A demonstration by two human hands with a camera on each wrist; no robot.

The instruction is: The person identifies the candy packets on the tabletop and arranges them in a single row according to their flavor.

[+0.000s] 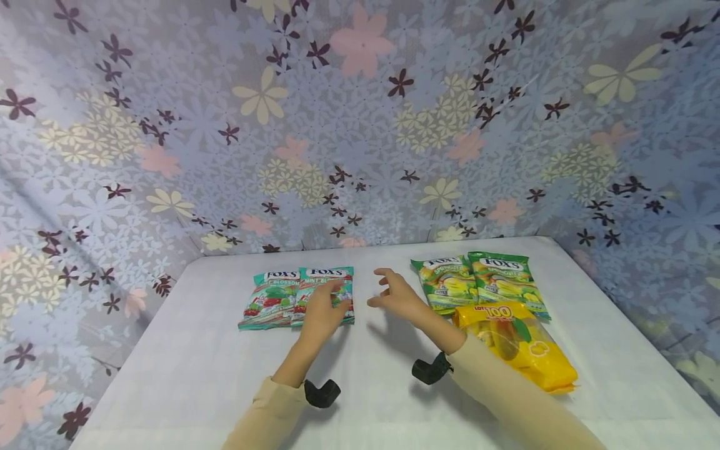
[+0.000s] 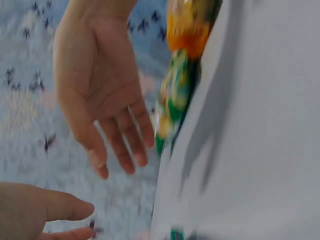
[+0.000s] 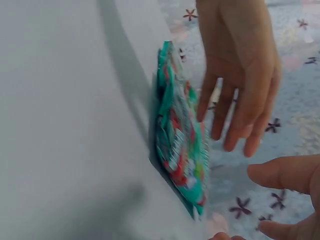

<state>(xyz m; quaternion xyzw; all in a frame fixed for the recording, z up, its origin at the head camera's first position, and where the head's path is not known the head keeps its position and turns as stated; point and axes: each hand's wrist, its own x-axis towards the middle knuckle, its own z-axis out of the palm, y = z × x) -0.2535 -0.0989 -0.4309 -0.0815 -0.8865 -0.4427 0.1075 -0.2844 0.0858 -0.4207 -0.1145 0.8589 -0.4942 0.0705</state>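
Note:
My left hand [image 1: 324, 310] hovers over the right-hand one of two teal Fox's candy bags, fingers relaxed and holding nothing. That teal bag [image 1: 318, 282] partly overlaps the other teal bag [image 1: 272, 303] to its left. My right hand [image 1: 400, 299] is raised above the cloth between the teal and green bags, its fingers loosely bent around nothing. Nearest to it on the right lies a green Fox's candy bag [image 1: 448, 284]. Both wrist views show the hands apart, the left [image 3: 240, 75] and right [image 2: 100, 75] palms facing inward above the surface.
Beside the first green bag lies a second green Fox's bag [image 1: 506, 281]. A yellow Lotte 100 candy bag [image 1: 520, 344] lies in front of them, partly behind the right forearm. White cloth [image 1: 185, 369] covers the table. Flowered fabric [image 1: 360, 125] rises behind it.

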